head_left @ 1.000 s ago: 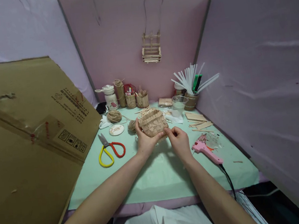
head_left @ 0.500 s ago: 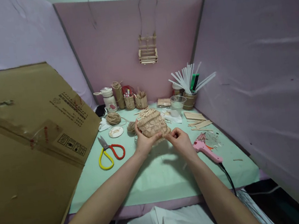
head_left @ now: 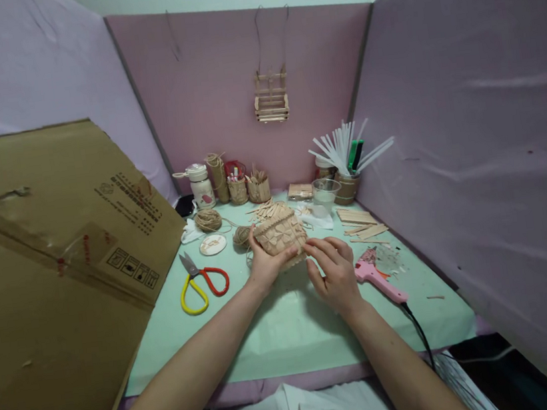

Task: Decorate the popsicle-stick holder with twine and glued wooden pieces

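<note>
My left hand [head_left: 267, 265] is closed on a small tan craft piece [head_left: 282, 234] with a braided twine edge and raised wooden shapes on its face. The piece is tilted above the table, thumb over its front. At its lower right corner is my right hand [head_left: 333, 271], fingers apart, fingertips at or close to the edge; contact is hard to tell. A pink hot glue gun [head_left: 380, 280] lies right of my right hand. Scissors [head_left: 201, 281] with one yellow and one red handle lie to the left.
Twine balls [head_left: 208, 219], a white oval disc [head_left: 213, 244] and wooden sticks [head_left: 364, 223] lie on the table [head_left: 282, 345]. Glue sticks [head_left: 339, 146] stand in a pot at the back right. A large cardboard box [head_left: 53, 294] takes up the left side. A small stick-built swing [head_left: 270, 101] hangs behind.
My right hand's fingers have opened from a pinch at the piece's lower right corner. The craft piece has turned slightly in my left hand, and the view has tipped a little upward.
</note>
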`<state>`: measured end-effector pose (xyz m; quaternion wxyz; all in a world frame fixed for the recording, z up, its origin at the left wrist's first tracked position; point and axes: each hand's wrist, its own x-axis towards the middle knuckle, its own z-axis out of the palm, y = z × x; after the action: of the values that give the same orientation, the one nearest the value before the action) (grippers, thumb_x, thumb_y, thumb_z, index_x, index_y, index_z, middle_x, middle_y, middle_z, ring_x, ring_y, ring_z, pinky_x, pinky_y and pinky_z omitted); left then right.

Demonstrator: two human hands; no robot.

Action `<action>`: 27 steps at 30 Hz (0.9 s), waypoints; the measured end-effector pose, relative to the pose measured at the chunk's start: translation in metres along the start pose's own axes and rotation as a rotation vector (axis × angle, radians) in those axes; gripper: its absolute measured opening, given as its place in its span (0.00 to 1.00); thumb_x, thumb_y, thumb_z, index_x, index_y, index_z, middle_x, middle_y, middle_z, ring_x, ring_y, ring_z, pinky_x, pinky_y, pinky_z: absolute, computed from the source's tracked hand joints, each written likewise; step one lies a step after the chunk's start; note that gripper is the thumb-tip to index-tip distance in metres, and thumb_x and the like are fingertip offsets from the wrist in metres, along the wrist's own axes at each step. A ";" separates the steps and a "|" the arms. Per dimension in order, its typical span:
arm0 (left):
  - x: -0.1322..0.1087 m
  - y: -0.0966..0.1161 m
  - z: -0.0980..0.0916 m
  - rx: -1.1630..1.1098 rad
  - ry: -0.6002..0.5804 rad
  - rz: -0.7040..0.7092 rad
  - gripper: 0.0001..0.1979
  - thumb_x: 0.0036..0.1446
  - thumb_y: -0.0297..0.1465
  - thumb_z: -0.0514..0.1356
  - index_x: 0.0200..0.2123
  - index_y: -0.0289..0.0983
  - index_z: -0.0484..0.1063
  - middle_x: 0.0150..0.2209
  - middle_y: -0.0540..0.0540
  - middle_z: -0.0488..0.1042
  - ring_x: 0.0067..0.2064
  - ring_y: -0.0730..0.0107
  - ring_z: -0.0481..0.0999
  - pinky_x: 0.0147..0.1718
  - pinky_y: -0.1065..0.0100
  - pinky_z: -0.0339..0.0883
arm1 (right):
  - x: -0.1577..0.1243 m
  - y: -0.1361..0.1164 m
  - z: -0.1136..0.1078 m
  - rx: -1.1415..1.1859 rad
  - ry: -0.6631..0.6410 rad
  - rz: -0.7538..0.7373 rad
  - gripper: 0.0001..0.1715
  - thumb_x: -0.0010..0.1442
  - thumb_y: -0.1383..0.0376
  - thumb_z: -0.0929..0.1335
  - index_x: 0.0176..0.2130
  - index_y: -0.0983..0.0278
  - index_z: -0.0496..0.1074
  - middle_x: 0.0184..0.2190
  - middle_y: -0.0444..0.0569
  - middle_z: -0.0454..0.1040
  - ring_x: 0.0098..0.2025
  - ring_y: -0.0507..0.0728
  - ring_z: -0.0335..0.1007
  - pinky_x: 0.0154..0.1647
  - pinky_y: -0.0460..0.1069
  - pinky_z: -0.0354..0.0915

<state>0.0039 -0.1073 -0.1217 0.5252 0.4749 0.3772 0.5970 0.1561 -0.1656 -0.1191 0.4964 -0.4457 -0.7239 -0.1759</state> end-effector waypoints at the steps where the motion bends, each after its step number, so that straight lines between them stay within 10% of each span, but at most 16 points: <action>1: 0.000 0.000 0.000 0.005 -0.001 0.002 0.62 0.37 0.33 0.75 0.66 0.47 0.36 0.66 0.36 0.57 0.65 0.57 0.63 0.62 0.54 0.57 | 0.000 0.000 0.000 -0.003 -0.005 0.000 0.17 0.62 0.69 0.66 0.50 0.59 0.73 0.48 0.50 0.77 0.51 0.62 0.64 0.54 0.59 0.60; 16: 0.001 -0.004 -0.001 -0.036 -0.054 -0.018 0.60 0.36 0.33 0.76 0.65 0.47 0.39 0.66 0.36 0.58 0.64 0.55 0.63 0.62 0.53 0.57 | 0.002 -0.002 -0.007 0.078 0.075 0.046 0.14 0.61 0.69 0.67 0.47 0.59 0.74 0.46 0.50 0.78 0.48 0.62 0.64 0.52 0.59 0.60; 20: 0.004 -0.006 -0.003 -0.051 -0.108 -0.021 0.61 0.36 0.32 0.76 0.65 0.47 0.39 0.66 0.36 0.58 0.64 0.54 0.64 0.62 0.52 0.58 | 0.011 0.009 -0.003 0.267 0.104 0.342 0.14 0.61 0.62 0.66 0.47 0.60 0.72 0.49 0.53 0.74 0.53 0.62 0.65 0.57 0.61 0.60; 27: 0.018 -0.008 -0.014 0.211 -0.180 0.162 0.66 0.31 0.31 0.76 0.68 0.45 0.38 0.67 0.34 0.54 0.67 0.52 0.58 0.64 0.52 0.51 | 0.011 0.032 0.025 0.904 -0.218 0.965 0.21 0.56 0.58 0.67 0.49 0.61 0.70 0.52 0.53 0.74 0.53 0.60 0.71 0.53 0.57 0.66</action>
<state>-0.0072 -0.0878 -0.1297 0.4543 0.6079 0.3498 0.5494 0.1672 -0.1254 -0.1268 0.5812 -0.4829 -0.4919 0.4325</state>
